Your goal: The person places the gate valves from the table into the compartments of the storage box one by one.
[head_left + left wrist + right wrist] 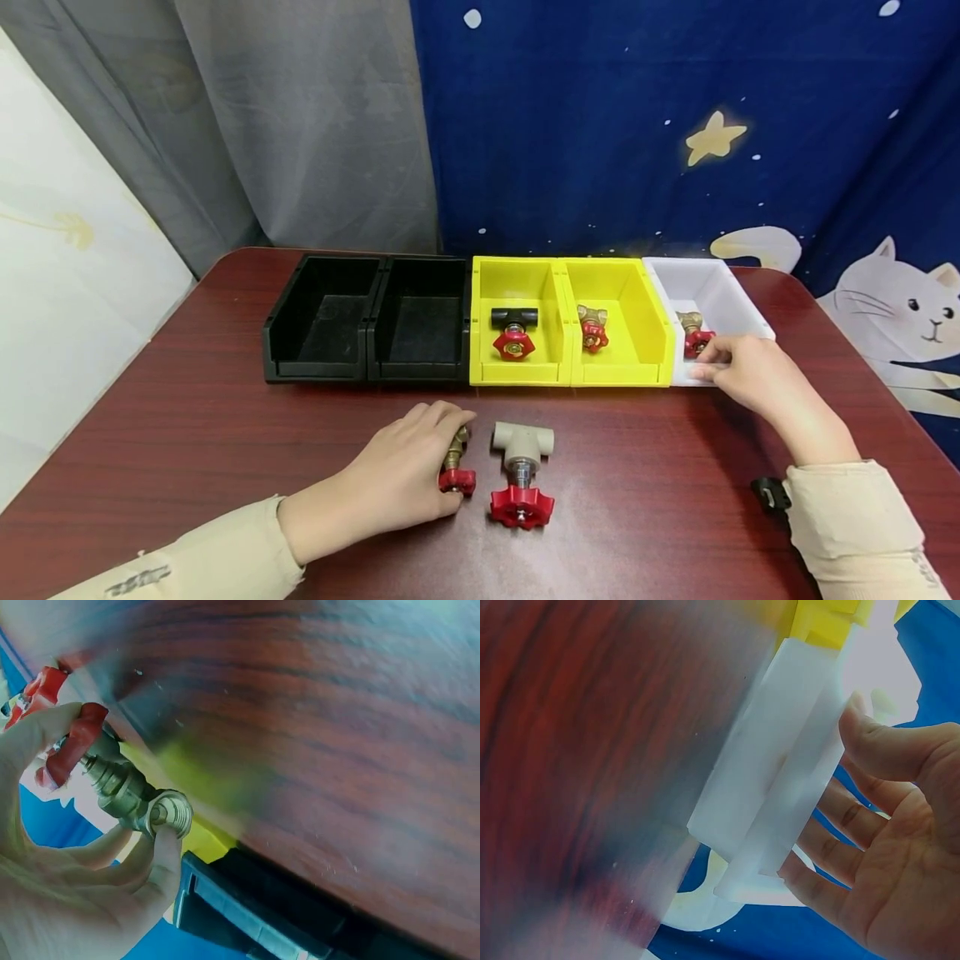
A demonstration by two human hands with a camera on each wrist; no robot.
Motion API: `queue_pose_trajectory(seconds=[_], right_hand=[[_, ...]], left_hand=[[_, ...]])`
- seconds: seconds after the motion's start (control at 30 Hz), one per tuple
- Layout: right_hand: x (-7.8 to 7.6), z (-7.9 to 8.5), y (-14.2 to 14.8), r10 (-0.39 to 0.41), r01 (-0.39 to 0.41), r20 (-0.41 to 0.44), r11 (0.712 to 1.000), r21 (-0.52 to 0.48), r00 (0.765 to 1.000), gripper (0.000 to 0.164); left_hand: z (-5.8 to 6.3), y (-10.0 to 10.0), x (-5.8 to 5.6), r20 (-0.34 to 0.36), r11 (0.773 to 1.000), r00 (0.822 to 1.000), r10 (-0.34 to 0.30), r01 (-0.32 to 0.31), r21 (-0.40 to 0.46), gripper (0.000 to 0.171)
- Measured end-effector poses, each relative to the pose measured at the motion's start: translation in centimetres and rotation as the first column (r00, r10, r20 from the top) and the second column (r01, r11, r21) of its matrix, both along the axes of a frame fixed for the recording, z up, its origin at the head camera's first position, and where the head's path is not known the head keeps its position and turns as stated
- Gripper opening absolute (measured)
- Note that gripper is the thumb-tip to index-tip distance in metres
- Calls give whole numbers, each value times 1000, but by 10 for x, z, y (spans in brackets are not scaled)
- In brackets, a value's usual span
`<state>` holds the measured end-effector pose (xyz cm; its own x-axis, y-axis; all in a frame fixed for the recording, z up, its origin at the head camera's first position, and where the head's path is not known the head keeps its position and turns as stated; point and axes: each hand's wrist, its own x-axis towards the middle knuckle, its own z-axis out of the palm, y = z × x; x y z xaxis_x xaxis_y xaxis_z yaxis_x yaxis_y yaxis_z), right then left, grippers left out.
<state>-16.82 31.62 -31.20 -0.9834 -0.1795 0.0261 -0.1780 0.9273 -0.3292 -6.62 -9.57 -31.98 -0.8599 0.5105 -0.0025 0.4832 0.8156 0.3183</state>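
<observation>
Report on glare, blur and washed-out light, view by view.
Head: mostly sharp, a soft sheen on the tabletop; left wrist: pale glare in the upper right corner, hazy smears mid-frame, yet the held brass valve reads clearly; right wrist: the white bin washes out near the right hand, and the tabletop looks hazy.

Near six o'clock in the head view, your left hand (397, 471) hides part of a brass valve (453, 457); at four o'clock, the bottom edge crops your right sleeve (855, 517).
</observation>
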Motion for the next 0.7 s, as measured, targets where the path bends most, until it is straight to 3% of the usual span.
queue_pose_trajectory(seconds=[0.13, 0.3, 0.5, 0.7], right_hand=[[0, 1, 1, -6, 6, 12, 1000, -2, 1000, 14], [1, 1, 1, -4, 4, -5, 1000, 1, 1000, 14], [0, 1, 0, 4, -4, 10, 1000, -4, 1000, 14], [0, 2, -1, -6, 6, 12, 1000, 0, 1000, 14]], left_hand=[[5, -4, -1, -42, 1000, 999, -8, 8, -15, 79], [15, -9, -2, -151, 997, 987, -57, 48, -63, 81], [26, -17, -3, -276, 983, 948, -159, 126, -135, 77], [34, -25, -17, -375, 965, 895, -240, 180, -188, 70]])
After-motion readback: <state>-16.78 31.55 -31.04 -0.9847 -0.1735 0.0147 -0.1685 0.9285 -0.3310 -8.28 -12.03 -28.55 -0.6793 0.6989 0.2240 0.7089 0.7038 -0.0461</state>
